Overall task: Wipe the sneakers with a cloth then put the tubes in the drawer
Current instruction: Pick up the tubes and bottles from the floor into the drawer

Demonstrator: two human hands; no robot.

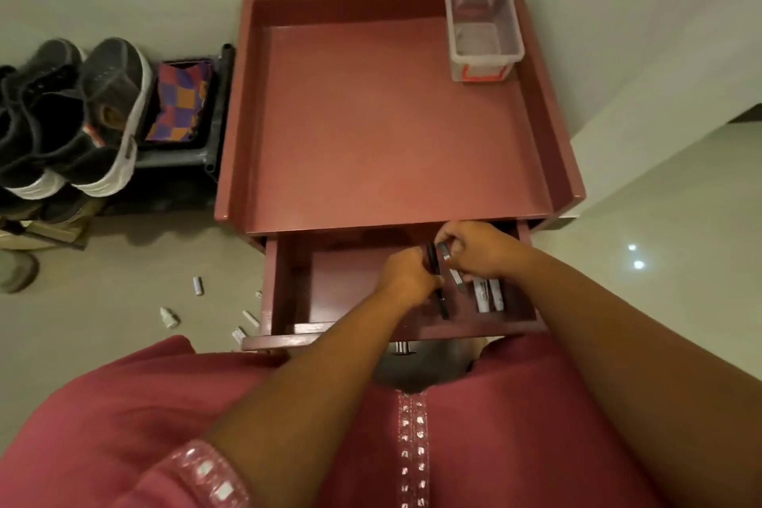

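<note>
Both hands work over the open drawer (288,289): left hand (406,278) grips a black tube (438,289), right hand (474,250) pinches a grey one (451,266), their labels too blurred to read.

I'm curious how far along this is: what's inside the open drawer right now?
In the drawer: two white tubes lying near the right side, a black tube in the left hand, a grey one in the right hand. The hands cover what lies beneath them.

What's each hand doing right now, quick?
Left hand: grips a black tube over the open drawer.
Right hand: pinches a grey tube.
</note>
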